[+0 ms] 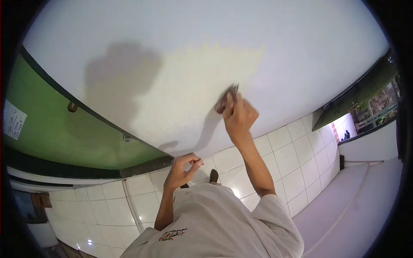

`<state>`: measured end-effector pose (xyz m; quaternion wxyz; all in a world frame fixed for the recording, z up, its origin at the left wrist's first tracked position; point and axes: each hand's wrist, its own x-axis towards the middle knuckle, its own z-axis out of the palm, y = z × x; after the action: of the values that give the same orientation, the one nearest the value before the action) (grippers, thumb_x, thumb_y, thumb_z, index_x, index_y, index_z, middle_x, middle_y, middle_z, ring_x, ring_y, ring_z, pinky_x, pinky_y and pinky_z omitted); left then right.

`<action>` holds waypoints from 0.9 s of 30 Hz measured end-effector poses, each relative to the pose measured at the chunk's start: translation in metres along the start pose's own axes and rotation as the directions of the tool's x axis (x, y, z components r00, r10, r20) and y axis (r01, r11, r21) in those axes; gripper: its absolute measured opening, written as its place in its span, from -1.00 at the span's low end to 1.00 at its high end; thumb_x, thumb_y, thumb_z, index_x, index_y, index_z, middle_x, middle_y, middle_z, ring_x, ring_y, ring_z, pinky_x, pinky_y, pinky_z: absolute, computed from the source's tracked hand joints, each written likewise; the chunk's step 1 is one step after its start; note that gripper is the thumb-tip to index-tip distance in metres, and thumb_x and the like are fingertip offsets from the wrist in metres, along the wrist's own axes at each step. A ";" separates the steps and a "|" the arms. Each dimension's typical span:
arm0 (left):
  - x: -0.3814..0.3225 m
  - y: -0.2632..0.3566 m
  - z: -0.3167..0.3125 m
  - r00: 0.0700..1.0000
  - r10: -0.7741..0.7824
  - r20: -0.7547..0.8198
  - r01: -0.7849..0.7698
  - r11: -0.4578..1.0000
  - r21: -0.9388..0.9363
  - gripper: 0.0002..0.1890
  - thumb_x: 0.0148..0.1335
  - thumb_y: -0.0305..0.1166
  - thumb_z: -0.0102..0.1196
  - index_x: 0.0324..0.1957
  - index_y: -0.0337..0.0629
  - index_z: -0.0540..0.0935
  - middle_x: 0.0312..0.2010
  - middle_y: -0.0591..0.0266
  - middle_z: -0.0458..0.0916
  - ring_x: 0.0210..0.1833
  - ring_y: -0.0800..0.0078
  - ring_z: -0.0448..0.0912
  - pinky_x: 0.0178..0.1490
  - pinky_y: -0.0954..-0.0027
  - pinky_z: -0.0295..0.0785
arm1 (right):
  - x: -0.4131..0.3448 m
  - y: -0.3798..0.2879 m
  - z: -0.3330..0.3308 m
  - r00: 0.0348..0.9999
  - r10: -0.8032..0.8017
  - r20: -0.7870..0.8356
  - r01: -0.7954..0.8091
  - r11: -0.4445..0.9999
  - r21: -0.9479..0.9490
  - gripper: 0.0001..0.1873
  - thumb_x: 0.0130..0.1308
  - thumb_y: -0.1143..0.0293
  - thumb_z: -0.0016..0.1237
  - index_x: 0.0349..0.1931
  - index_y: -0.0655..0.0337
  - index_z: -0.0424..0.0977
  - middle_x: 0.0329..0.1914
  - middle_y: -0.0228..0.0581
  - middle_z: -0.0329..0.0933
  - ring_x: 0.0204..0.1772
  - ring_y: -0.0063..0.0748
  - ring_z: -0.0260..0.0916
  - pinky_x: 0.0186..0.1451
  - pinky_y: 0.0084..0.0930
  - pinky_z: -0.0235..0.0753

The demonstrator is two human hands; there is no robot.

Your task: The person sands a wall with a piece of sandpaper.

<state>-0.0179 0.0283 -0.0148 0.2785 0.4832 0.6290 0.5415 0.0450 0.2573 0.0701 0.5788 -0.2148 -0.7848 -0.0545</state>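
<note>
My right hand [240,114] grips a folded brown sheet [222,104], probably sandpaper, against a white wall [306,54]. The sheet's edge is blurred. Around it spreads a pale yellowish patch [180,87] with a ragged upper border. My left hand [184,169] hangs in front of my waist, near the wall's lower left edge. Its fingers curl loosely towards the thumb, and I see nothing in them. Shadows of my head and arm fall across the patch.
A green door [58,119] with a dark frame, a latch [127,138] and a paper bearing writing [14,121] lies to the left. Cream floor tiles [284,154] run below. At the right, a dark green door leaf [351,100] stands beside an opening to the outside.
</note>
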 end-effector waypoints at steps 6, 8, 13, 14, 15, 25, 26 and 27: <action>-0.006 -0.004 -0.006 0.999 0.044 -0.013 -0.044 0.999 0.016 -0.85 0.32 -0.48 0.11 -0.34 -0.41 0.58 -0.44 0.16 0.63 -0.36 0.48 0.55 -0.18 0.44 0.43 | -0.075 0.010 -0.006 0.984 0.043 0.175 -0.059 0.994 0.089 -0.84 0.22 0.43 0.21 -0.36 0.29 0.50 -0.74 -0.28 0.34 -0.74 -0.32 0.25 -0.68 -0.43 0.17; -0.009 -0.005 -0.006 1.000 0.022 -0.009 -0.022 1.000 0.019 -0.85 0.33 -0.48 0.11 -0.34 -0.41 0.58 -0.44 0.17 0.63 -0.36 0.49 0.55 -0.17 0.44 0.44 | -0.050 0.017 -0.020 0.999 -0.014 0.033 0.009 0.990 0.143 -0.86 0.23 0.48 0.19 -0.39 0.32 0.50 -0.78 -0.27 0.25 -0.75 -0.36 0.19 -0.69 -0.42 0.12; -0.005 0.002 -0.003 0.999 0.043 -0.009 -0.043 0.998 0.041 -0.85 0.33 -0.48 0.11 -0.34 -0.40 0.59 -0.46 0.18 0.63 -0.35 0.50 0.56 -0.14 0.44 0.46 | 0.060 0.002 -0.032 0.981 -0.011 -0.196 0.033 0.993 0.110 -0.84 0.25 0.48 0.19 -0.38 0.34 0.48 -0.78 -0.29 0.21 -0.76 -0.37 0.11 -0.69 -0.45 0.05; -0.006 0.002 -0.002 0.999 0.042 -0.008 -0.042 0.998 0.040 -0.85 0.33 -0.48 0.11 -0.34 -0.40 0.59 -0.46 0.18 0.63 -0.35 0.50 0.56 -0.14 0.44 0.46 | 0.062 -0.001 -0.025 0.987 -0.003 -0.162 0.020 0.995 0.101 -0.83 0.26 0.47 0.19 -0.41 0.31 0.46 -0.78 -0.30 0.21 -0.76 -0.37 0.11 -0.68 -0.44 0.06; -0.007 0.000 -0.001 0.999 0.037 -0.018 -0.037 0.999 0.020 -0.85 0.34 -0.48 0.10 -0.34 -0.39 0.59 -0.45 0.18 0.63 -0.35 0.50 0.56 -0.14 0.44 0.46 | 0.059 -0.005 -0.016 0.992 0.003 -0.127 0.009 0.995 0.098 -0.82 0.27 0.46 0.18 -0.43 0.28 0.44 -0.78 -0.31 0.21 -0.76 -0.37 0.10 -0.68 -0.44 0.06; -0.009 -0.002 -0.006 0.999 0.032 -0.022 -0.031 0.999 0.004 -0.83 0.34 -0.45 0.12 -0.34 -0.40 0.59 -0.46 0.18 0.61 -0.38 0.51 0.49 -0.19 0.43 0.42 | -0.063 0.008 -0.026 0.950 0.074 0.305 -0.093 0.995 0.047 -0.85 0.30 0.36 0.15 -0.30 0.21 0.48 -0.75 -0.30 0.33 -0.73 -0.32 0.24 -0.67 -0.40 0.17; -0.009 0.000 -0.004 0.999 0.030 -0.016 -0.030 1.000 0.001 -0.83 0.34 -0.45 0.12 -0.34 -0.40 0.59 -0.46 0.18 0.61 -0.38 0.51 0.49 -0.19 0.43 0.42 | -0.045 0.004 -0.039 0.968 0.057 0.243 -0.076 0.995 0.067 -0.85 0.31 0.35 0.14 -0.32 0.20 0.48 -0.75 -0.30 0.33 -0.74 -0.31 0.23 -0.67 -0.40 0.17; -0.007 0.002 -0.003 0.999 0.044 -0.009 -0.044 0.999 0.012 -0.83 0.33 -0.46 0.13 -0.35 -0.40 0.59 -0.46 0.19 0.61 -0.38 0.50 0.49 -0.19 0.44 0.42 | -0.026 0.000 -0.047 0.967 0.065 0.245 -0.082 0.995 0.060 -0.85 0.31 0.35 0.14 -0.32 0.20 0.48 -0.75 -0.30 0.33 -0.74 -0.31 0.23 -0.67 -0.40 0.17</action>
<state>-0.0169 0.0209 -0.0135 0.2607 0.4959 0.6228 0.5461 0.0925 0.2342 0.0606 0.4872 -0.2285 -0.8426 0.0208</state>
